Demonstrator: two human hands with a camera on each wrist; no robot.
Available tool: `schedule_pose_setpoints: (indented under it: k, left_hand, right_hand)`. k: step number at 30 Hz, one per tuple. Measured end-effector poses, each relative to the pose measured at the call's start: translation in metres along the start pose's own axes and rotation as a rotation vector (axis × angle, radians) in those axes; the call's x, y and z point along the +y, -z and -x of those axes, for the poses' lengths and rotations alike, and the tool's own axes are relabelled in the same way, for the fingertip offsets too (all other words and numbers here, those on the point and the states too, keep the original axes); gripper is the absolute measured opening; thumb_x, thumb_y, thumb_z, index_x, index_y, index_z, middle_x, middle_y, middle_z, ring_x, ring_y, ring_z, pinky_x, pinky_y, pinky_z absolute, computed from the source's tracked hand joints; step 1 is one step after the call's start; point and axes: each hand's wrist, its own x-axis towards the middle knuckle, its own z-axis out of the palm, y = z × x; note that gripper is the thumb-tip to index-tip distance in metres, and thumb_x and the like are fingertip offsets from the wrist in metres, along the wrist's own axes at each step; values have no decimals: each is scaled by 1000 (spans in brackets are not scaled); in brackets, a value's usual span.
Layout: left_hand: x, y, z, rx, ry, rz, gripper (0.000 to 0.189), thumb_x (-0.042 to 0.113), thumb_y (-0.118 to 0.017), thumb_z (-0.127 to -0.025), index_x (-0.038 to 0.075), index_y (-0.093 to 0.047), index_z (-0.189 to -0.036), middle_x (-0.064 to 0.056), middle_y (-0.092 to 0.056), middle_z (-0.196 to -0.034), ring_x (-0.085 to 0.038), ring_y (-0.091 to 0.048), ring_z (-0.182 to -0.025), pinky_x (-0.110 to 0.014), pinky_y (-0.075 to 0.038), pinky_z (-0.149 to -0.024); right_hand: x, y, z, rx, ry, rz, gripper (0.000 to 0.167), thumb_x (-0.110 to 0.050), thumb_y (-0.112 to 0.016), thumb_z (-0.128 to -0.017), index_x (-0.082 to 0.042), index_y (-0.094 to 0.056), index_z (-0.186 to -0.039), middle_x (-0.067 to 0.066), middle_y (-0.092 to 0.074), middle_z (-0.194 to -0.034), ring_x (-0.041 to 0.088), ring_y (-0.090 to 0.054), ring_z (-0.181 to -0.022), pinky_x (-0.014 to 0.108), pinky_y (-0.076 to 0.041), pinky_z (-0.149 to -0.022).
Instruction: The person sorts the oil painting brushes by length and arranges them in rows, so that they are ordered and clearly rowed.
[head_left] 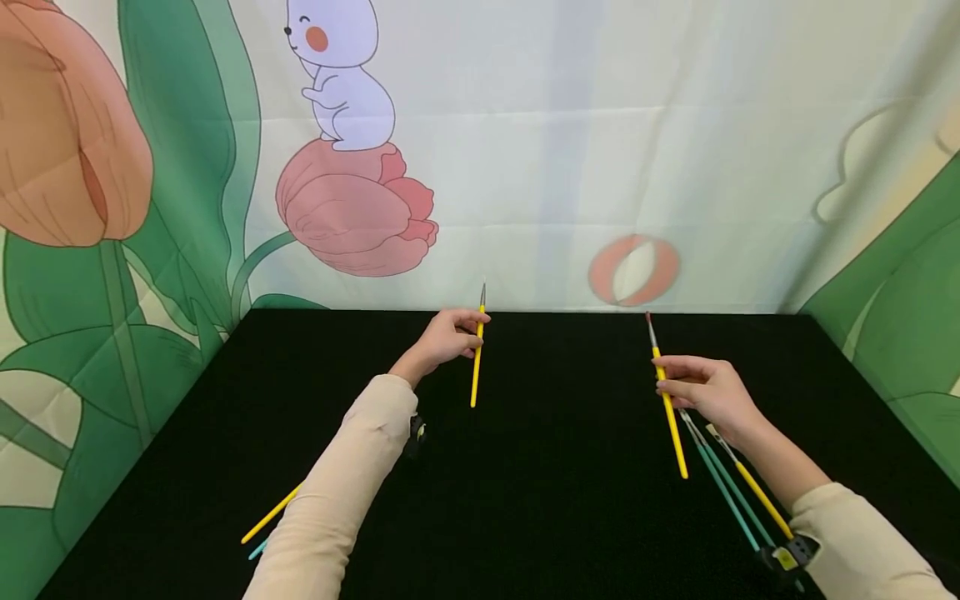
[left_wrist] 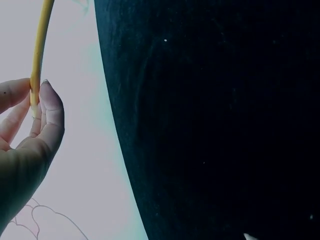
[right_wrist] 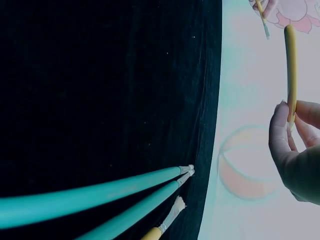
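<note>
My left hand (head_left: 448,337) pinches a thin yellow-handled paintbrush (head_left: 476,371) between thumb and fingers, its dark narrow tip pointing up near the table's far edge. In the left wrist view the yellow handle (left_wrist: 41,45) rises out of the fingertips. On the other side, my right hand (head_left: 708,390) pinches a second yellow-handled paintbrush (head_left: 672,425) with a silver ferrule and a reddish tip, tilted with the handle end toward me. Two teal-handled brushes (right_wrist: 125,190) lie on the table below that hand, beside a yellow-handled brush with pale bristles (right_wrist: 172,212).
Black cloth covers the table (head_left: 555,483). Left of it, a yellow handle (head_left: 272,515) and a bluish handle (head_left: 258,548) lie partly hidden under my left sleeve. A printed curtain (head_left: 510,167) with tulips and a white animal hangs behind the far edge.
</note>
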Motion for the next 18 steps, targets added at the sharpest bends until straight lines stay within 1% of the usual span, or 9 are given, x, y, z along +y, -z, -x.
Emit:
schedule_pose_setpoints:
  k: [3,8,14,18]
  left_hand:
    - [-2,-3,-2,-7,5,-12,35,-5,-56,-85,3,-58,-119,-15,-51,-99,-22,-58,-81,-30,-53,-69]
    - [-4,-7,-7,-9,14,-30,36,-6,-56,-84,2,-57,-119,-14,-50,-98,-21,-58,-80,-30,-53,-68]
    - [-8,-9,-15,-9,65,-60,36,-6,-56,-85,0,-56,-121,-14,-51,-97,-21,-57,-80,-30,-53,-69]
    - [-11,-10,-18,-17,84,-69,36,-6,-56,-85,-2,-55,-120,-14,-52,-95,-23,-57,-80,-32,-54,-71]
  right_hand:
    - [0,-2,-2,-5,-5,3,43,-9,-58,-86,7,-48,-124,21,-56,-105,12,-62,-79,29,-53,-71]
    - [0,-4,-3,-11,-5,-1,44,-10,-58,-87,6,-47,-126,20,-55,-105,17,-63,-84,29,-53,-71]
    - [-4,-6,-6,-17,14,-45,44,-8,-58,-87,9,-45,-126,20,-54,-105,10,-62,-80,27,-53,-71]
    - [-5,-7,-8,-21,7,-70,44,-7,-58,-87,10,-45,-126,18,-54,-103,9,-62,-80,27,-53,-72]
